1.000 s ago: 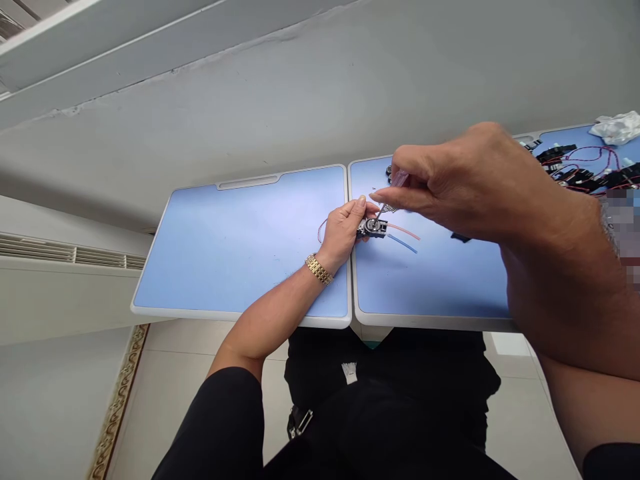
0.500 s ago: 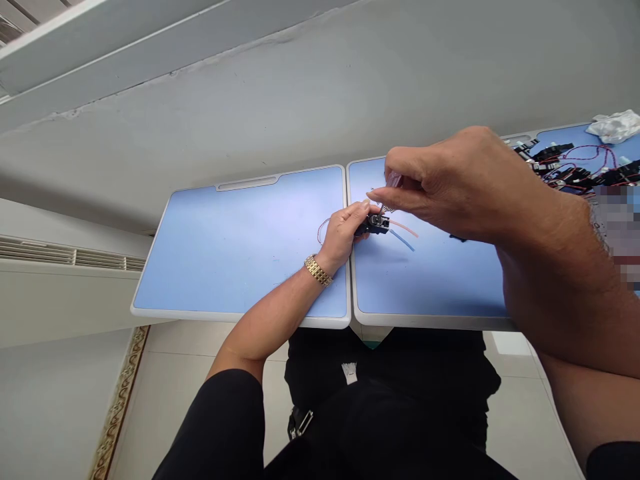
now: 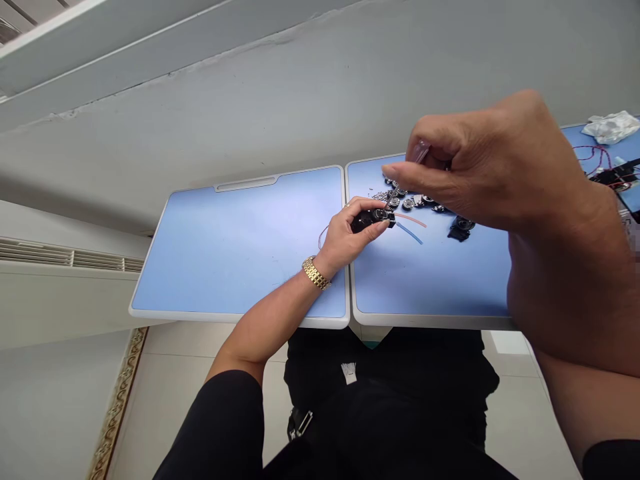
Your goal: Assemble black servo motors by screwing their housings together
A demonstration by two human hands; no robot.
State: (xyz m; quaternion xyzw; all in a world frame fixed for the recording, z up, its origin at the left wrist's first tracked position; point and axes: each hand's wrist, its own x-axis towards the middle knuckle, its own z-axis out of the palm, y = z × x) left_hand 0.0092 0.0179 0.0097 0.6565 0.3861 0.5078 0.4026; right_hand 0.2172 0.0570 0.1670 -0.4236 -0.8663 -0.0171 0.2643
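Observation:
My left hand (image 3: pixel 344 235) is closed around a small black part (image 3: pixel 383 217) with a round recess on top, held above the gap between two blue table tops. A red wire or thin tube (image 3: pixel 411 219) and a blue one (image 3: pixel 410 233) stick out of the part to the right; a thin wire loops out on its left. Raised at the right, my right hand (image 3: pixel 493 160) grips a screwdriver (image 3: pixel 421 152) with a clear purplish handle. Its thin shaft slants down to the black part, and the tip seems to touch it. My right hand hides some of the table.
Small round black-and-metal parts (image 3: pixel 409 204) and tiny screws (image 3: pixel 381 195) lie beyond the part. Another black piece (image 3: pixel 459 228) sits to the right. Black assemblies with red wires (image 3: pixel 613 175) and a crumpled white tissue or plastic (image 3: pixel 613 127) are at far right. A wall (image 3: pixel 280 100) stands behind.
My right hand has risen and moved right with the screwdriver, now more slanted. My left thumb has shifted to the near side of the black part, which has turned slightly. Parts behind are now uncovered.

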